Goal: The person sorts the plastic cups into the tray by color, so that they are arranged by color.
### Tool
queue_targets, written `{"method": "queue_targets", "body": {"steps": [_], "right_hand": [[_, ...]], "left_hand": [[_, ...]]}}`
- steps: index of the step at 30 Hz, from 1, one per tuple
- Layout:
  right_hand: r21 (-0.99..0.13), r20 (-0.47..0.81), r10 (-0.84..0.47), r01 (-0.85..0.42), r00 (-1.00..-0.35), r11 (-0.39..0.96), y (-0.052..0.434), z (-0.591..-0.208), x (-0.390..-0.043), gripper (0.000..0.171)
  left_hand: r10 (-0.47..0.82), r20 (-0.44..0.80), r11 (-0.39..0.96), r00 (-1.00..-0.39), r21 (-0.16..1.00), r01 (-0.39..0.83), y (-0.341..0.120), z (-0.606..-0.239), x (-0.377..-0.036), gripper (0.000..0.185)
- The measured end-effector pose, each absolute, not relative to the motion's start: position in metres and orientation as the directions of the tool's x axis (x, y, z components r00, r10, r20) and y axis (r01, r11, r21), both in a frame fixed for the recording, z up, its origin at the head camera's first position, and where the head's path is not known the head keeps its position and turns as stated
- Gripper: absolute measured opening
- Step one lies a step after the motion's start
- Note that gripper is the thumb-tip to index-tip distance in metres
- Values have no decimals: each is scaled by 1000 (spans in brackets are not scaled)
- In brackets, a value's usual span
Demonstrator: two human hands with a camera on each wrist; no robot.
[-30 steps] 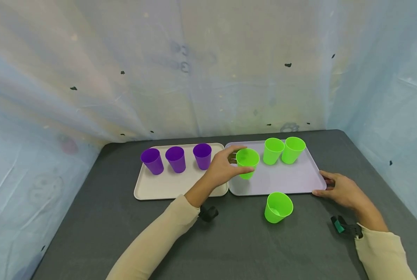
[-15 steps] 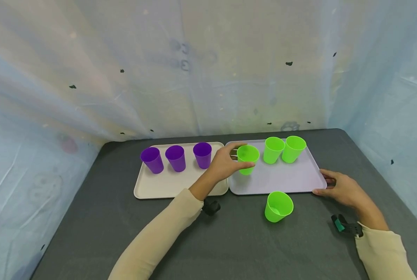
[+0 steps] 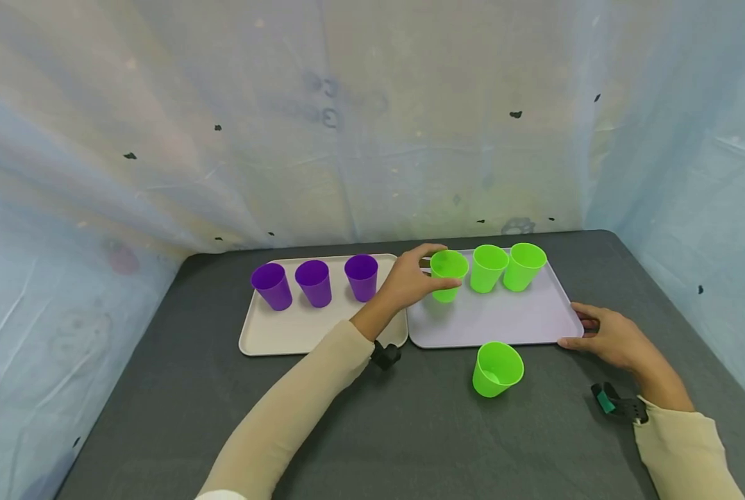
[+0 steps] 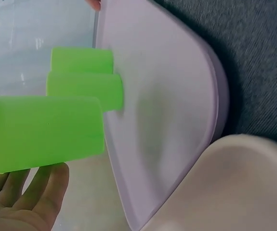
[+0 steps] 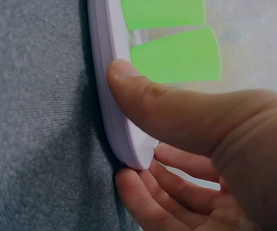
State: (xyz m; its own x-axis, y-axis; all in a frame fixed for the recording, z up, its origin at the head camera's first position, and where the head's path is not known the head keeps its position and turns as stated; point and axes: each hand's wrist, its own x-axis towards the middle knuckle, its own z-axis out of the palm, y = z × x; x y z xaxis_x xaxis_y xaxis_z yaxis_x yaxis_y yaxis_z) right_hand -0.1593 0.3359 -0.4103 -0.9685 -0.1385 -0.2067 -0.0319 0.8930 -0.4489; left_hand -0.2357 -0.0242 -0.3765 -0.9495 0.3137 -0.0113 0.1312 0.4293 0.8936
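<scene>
My left hand (image 3: 408,279) grips a green cup (image 3: 447,278) by its sides, thumb in front and fingers behind. That cup (image 4: 46,132) hangs upright just over the left part of a lavender tray (image 3: 497,321), casting a shadow on it. Two more green cups, one in the middle (image 3: 488,269) and one to its right (image 3: 525,267), stand close together at the tray's back. My right hand (image 3: 616,339) holds the tray's near right corner; in the right wrist view the thumb (image 5: 128,82) lies along the front edge and the fingers (image 5: 143,197) along the side.
A cream tray (image 3: 285,340) adjoins on the left, bearing three purple cups, at left (image 3: 273,288), centre (image 3: 314,285) and right (image 3: 362,279). Another green cup (image 3: 497,370) stands on the dark table (image 3: 447,444) in front of the lavender tray. Plastic sheeting (image 3: 372,139) hangs behind.
My left hand has carried the green cup back and slightly right, closer to the two standing green cups. The right hand has stayed at the tray's corner.
</scene>
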Motion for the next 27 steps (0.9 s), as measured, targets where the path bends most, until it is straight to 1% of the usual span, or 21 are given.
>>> {"method": "queue_targets", "body": {"steps": [6,22,27], "right_hand": [[-450,-208,-137,-30,-969,893,336,-410,-161,97],[-464,-214,-120,-7,-969,886,334,-412,-161,100],[-455,-210,-117,-8,-971,890,335,-412,-160,99]], "left_hand": [[318,-11,445,-948,884,139,-19,-379,-247,73],[253,-69,432,-965,900,49,-10,-406,-275,71],[265,-64,415,-962,908,54,-9,-409,-278,70]]}}
